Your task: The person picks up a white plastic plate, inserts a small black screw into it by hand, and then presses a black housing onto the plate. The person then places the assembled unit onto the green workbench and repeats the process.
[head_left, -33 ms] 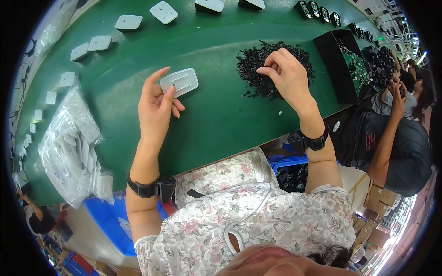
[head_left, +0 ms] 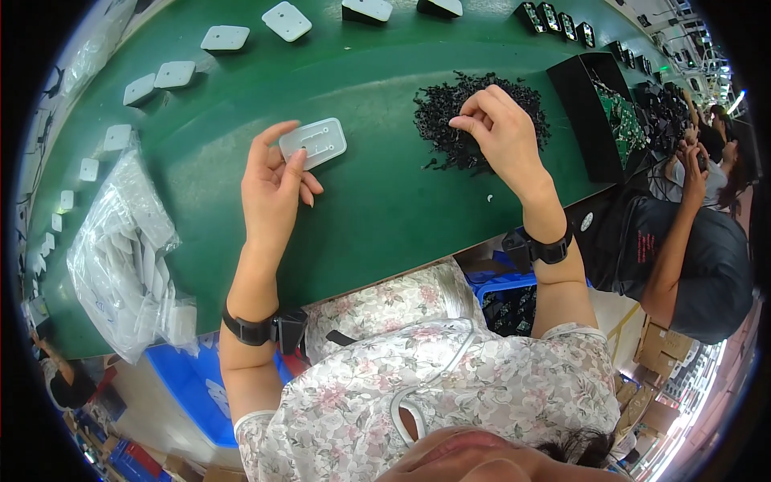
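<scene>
My left hand (head_left: 271, 181) grips a white plastic casing half (head_left: 328, 140) by its left end, thumb on the inside and fingers around the edge. The casing is a shallow rounded rectangle, its open side with small posts and ribs facing up. My right hand (head_left: 504, 132) is over a heap of small black parts (head_left: 442, 120), thumb and forefinger pinched together. Whatever lies between those fingertips, if anything, is too small to make out. The black parts look like short cables or clips; their exact kind is unclear.
White casings (head_left: 287, 22) stand in a curved row along the green table's (head_left: 377, 217) far and left sides. At the left lies a clear plastic bag (head_left: 120, 249) of white pieces. A black box (head_left: 590, 116) with green circuit boards (head_left: 620, 120) stands right. A co-worker (head_left: 683, 257) sits beyond it.
</scene>
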`<state>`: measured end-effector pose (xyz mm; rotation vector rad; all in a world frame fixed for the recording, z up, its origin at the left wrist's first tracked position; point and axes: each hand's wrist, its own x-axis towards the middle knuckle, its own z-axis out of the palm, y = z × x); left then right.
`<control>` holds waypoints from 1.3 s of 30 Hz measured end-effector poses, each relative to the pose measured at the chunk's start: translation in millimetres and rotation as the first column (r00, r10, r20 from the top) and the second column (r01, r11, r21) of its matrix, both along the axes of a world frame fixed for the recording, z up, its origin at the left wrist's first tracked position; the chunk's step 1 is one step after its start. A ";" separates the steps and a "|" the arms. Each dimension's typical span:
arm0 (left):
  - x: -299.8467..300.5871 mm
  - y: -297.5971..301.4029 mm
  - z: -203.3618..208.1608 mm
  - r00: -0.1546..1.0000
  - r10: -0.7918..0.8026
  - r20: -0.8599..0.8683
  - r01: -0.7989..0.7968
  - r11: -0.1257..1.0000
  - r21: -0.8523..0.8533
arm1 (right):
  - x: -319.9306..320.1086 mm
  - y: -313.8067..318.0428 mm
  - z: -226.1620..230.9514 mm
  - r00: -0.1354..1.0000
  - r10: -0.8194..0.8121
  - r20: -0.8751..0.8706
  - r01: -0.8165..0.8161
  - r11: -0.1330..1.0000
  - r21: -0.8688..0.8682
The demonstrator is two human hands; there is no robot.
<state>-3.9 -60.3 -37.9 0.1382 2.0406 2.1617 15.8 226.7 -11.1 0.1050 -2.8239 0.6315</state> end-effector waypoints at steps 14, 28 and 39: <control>2.6 1.9 3.8 0.974 0.100 -0.202 -0.113 0.992 -0.056 | -24.6 -91.4 9.8 0.855 0.509 0.104 0.008 0.187 -0.982; 10.2 8.3 1.9 0.846 0.015 -0.532 -0.200 0.935 -0.292 | -14.2 -110.6 -2.9 0.865 0.485 0.125 -0.048 0.328 -0.943; 12.2 5.1 10.6 0.982 0.060 -0.179 -0.083 0.989 -0.125 | -14.5 -112.8 -10.7 0.893 0.401 -0.203 -0.440 0.686 -0.579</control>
